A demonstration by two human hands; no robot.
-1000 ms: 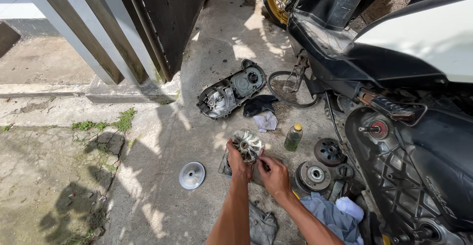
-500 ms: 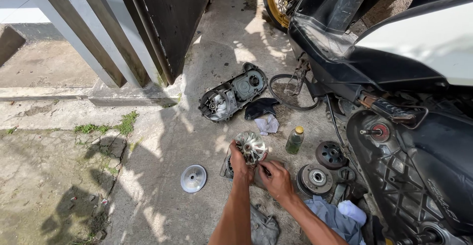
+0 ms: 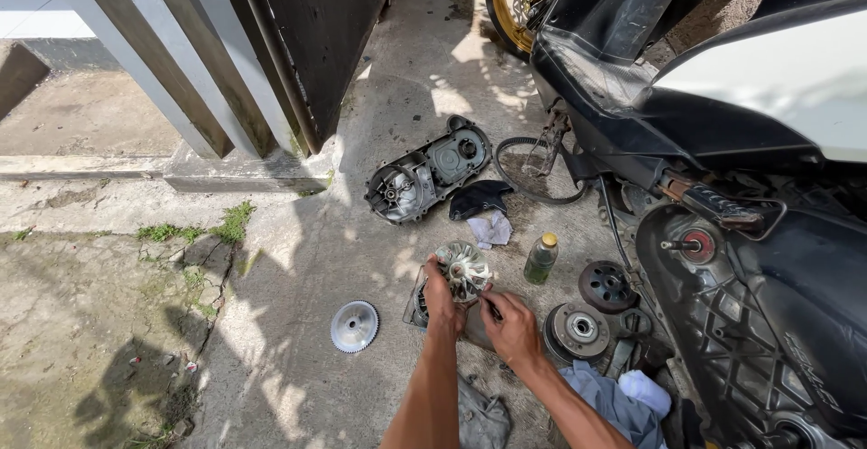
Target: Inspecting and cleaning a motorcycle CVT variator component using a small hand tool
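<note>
A finned silver pulley [image 3: 464, 269] stands tilted on the concrete, above a dark piece of card or tray. My left hand [image 3: 441, 303] grips its left rim. My right hand [image 3: 511, 325] is closed just to its lower right, pinching something small and thin that I cannot make out. A toothed silver disc [image 3: 354, 325] lies to the left, apart from both hands. To the right sit a round clutch assembly [image 3: 578, 330] and a dark clutch bell [image 3: 606, 285].
A scooter [image 3: 741, 232] with its drive case open fills the right side. The removed grey case cover [image 3: 428, 167], a drive belt [image 3: 533, 171], a black part with a rag [image 3: 483, 210] and a small green bottle [image 3: 542, 258] lie ahead. Rags [image 3: 614, 399] lie near me. A wooden gate [image 3: 271, 42] stands at left.
The view has drifted slightly. My hands stay on the pulley; the right hand has shifted a little lower beside it.
</note>
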